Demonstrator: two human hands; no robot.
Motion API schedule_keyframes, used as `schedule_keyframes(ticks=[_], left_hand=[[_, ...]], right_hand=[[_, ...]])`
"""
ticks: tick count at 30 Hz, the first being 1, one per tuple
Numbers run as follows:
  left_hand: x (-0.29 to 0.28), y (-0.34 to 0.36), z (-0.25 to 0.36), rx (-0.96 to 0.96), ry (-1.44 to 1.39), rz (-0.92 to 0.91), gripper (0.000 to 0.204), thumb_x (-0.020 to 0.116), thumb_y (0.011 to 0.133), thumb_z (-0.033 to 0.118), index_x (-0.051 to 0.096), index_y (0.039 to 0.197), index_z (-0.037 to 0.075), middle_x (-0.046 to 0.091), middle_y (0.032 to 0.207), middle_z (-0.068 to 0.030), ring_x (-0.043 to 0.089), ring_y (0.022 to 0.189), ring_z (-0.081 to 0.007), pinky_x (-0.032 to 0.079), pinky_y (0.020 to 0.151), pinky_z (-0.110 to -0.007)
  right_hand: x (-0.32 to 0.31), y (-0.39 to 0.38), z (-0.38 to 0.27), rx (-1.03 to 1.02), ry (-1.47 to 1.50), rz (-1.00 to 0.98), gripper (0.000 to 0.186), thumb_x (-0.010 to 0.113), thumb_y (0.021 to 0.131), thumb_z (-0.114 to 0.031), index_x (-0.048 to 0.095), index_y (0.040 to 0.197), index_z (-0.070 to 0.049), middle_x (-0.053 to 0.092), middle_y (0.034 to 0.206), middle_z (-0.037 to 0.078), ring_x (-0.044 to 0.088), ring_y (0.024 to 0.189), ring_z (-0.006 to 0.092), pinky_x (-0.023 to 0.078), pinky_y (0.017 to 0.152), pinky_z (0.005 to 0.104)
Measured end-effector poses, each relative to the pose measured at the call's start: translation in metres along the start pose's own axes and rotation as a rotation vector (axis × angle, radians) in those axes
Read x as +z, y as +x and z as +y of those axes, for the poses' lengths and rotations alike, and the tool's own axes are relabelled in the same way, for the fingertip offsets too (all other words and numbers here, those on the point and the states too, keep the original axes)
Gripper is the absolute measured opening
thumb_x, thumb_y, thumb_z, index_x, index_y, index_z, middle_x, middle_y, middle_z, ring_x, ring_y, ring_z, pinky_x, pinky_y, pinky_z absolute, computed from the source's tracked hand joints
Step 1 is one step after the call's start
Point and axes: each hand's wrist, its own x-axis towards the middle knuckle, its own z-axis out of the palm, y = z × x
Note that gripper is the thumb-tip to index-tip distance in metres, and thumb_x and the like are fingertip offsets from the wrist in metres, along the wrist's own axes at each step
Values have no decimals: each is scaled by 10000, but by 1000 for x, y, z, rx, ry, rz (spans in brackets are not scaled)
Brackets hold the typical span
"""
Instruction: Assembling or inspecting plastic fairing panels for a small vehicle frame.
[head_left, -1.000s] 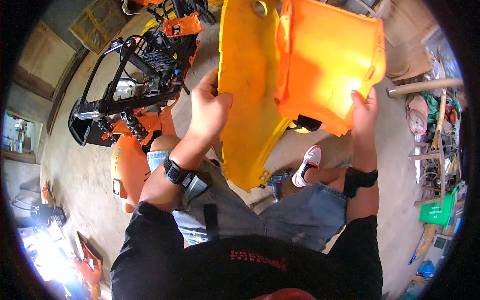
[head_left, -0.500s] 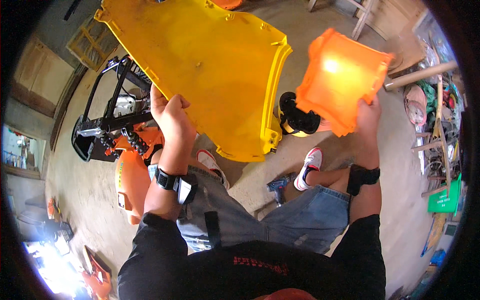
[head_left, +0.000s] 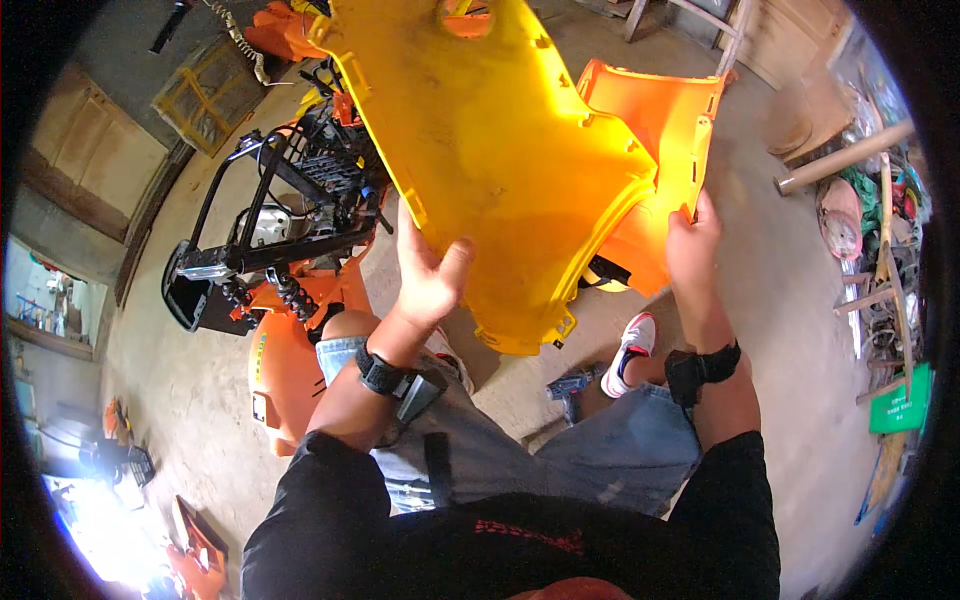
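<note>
My left hand (head_left: 428, 275) grips the lower left edge of a large yellow plastic body panel (head_left: 480, 170), with the thumb on its face and the other fingers behind it. Small clips and tabs line the panel's borders. In my right hand (head_left: 695, 245) is a smaller orange plastic panel (head_left: 650, 110), held by its lower right edge. The yellow panel's right edge overlaps the orange one and hides part of it; whether the two touch I cannot tell.
A stripped motorcycle with a black frame (head_left: 290, 220) and an orange fender (head_left: 285, 370) stands at the left. A cordless drill (head_left: 572, 390) lies on the floor by my right shoe (head_left: 630, 350). Clutter and a green crate (head_left: 900, 400) line the right side.
The yellow panel has shifted right and been turned. The orange panel has swung left and tilted, so its right part now lies behind the yellow panel's edge. Both hands keep their hold.
</note>
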Motion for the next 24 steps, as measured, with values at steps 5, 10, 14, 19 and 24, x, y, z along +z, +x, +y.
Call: schedule_keyframes(ticks=[5,10,14,19,24], left_hand=[[-5,12,19,-418,-168,-38,331,569,938,227,545,1176,-1,614,1036,-33,545,934,-120,434,825,-281],[-11,24,-6,-424,70,53,206,567,937,151,630,1010,-31,603,853,20,503,743,-65,413,639,-241],[-15,16,-28,-416,166,101,148,588,906,87,645,969,-33,597,803,25,485,714,-56,415,615,-234],[-21,20,-12,-335,107,200,116,596,908,64,642,964,-27,608,829,30,503,742,-53,425,646,-223],[-25,27,10,-240,-103,283,188,599,920,59,624,1087,-21,655,1029,-36,587,887,-108,459,790,-245]], right_hand=[[4,-8,4,49,-148,-10,384,479,809,84,554,1181,31,661,1073,117,631,994,209,468,874,300],[-7,-10,48,55,-274,-144,489,477,798,89,534,1277,12,640,1177,143,622,1067,230,463,909,308],[-5,-9,34,35,-395,-191,509,459,799,104,529,1294,11,624,1216,152,615,1087,219,463,912,302],[-34,15,14,-92,27,-161,427,401,832,130,550,1222,40,641,1111,99,612,1000,158,467,890,273],[-65,40,-7,-241,233,74,317,480,845,78,535,1157,61,629,1076,91,606,955,169,476,871,300]])
